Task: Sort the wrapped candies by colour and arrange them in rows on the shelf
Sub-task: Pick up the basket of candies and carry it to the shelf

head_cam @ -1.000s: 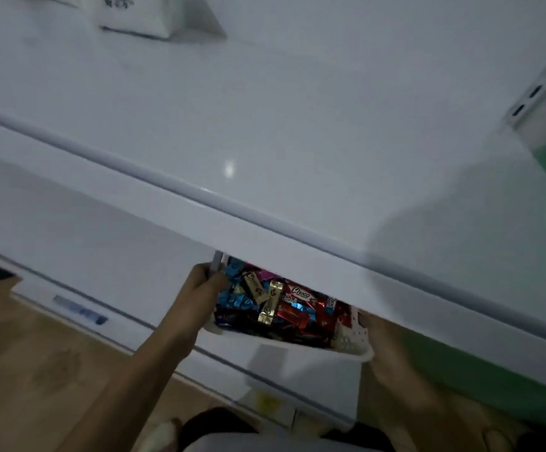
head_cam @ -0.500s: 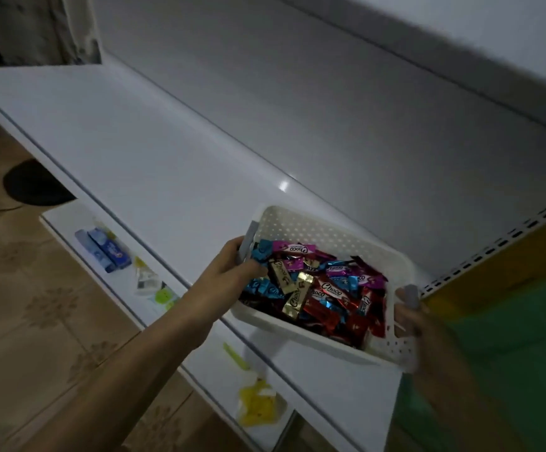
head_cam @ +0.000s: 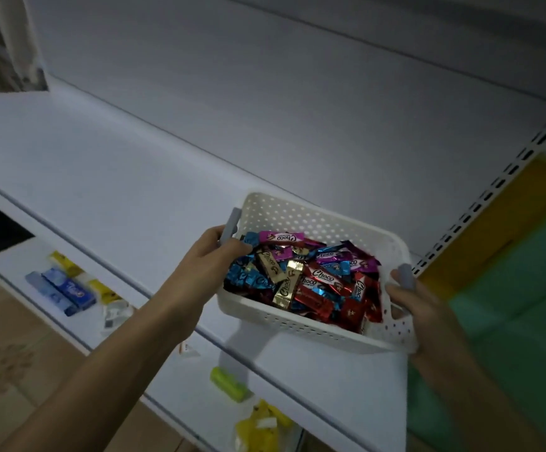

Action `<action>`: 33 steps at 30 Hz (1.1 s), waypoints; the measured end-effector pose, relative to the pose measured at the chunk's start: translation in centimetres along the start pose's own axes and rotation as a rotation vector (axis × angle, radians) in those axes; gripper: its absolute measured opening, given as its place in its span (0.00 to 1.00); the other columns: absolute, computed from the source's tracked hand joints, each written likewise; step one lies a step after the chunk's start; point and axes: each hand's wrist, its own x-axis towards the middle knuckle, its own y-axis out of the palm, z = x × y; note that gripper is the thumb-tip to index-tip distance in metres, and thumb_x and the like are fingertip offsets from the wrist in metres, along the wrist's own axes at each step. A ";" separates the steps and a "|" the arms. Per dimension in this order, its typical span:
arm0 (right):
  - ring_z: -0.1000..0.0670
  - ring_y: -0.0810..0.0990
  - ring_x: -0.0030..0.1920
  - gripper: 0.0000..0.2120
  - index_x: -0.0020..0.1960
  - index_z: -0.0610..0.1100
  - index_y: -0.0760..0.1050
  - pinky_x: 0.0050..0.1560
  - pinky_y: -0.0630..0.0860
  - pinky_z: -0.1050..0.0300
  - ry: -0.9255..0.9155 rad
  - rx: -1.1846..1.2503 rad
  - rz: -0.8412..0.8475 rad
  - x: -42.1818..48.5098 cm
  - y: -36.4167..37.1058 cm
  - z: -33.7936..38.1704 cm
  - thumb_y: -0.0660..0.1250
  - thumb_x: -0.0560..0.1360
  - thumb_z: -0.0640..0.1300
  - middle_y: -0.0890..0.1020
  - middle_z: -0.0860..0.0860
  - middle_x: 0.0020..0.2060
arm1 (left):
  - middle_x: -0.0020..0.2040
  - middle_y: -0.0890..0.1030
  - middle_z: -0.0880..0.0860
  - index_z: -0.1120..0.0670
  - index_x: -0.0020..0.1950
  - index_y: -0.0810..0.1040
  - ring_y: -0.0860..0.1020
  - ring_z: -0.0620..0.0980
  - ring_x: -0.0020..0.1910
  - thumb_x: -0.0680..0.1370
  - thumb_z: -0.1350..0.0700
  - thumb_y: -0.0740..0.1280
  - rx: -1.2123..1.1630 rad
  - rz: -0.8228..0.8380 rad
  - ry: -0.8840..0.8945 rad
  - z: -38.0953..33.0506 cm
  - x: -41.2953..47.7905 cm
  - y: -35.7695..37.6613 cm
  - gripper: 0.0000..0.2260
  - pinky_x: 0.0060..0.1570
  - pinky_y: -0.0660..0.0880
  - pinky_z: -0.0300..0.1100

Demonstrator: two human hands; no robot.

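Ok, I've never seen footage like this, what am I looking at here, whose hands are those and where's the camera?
No machine here: a person wears one camera on the head, looking down at their own bare hands. The left hand and right hand each grip an end of a white basket at the front edge of a white shelf. It is full of wrapped candies: red, blue, purple, gold. None are laid out yet. A lower shelf holds blue packs and yellow packets.

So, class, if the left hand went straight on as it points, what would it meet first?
The grey handle of the white basket, which the left hand grips; just past it, probably the wrapped candies, though depth is unclear.
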 end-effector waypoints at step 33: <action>0.51 0.76 0.38 0.14 0.65 0.38 0.69 0.34 0.71 0.60 -0.460 -0.495 -0.663 8.5 10.5 -4.2 0.56 0.82 0.42 0.77 0.45 0.42 | 0.43 0.79 0.54 0.58 0.60 0.65 0.77 0.47 0.34 0.83 0.54 0.54 0.732 0.107 0.504 1.9 18.5 -5.4 0.09 0.29 0.73 0.41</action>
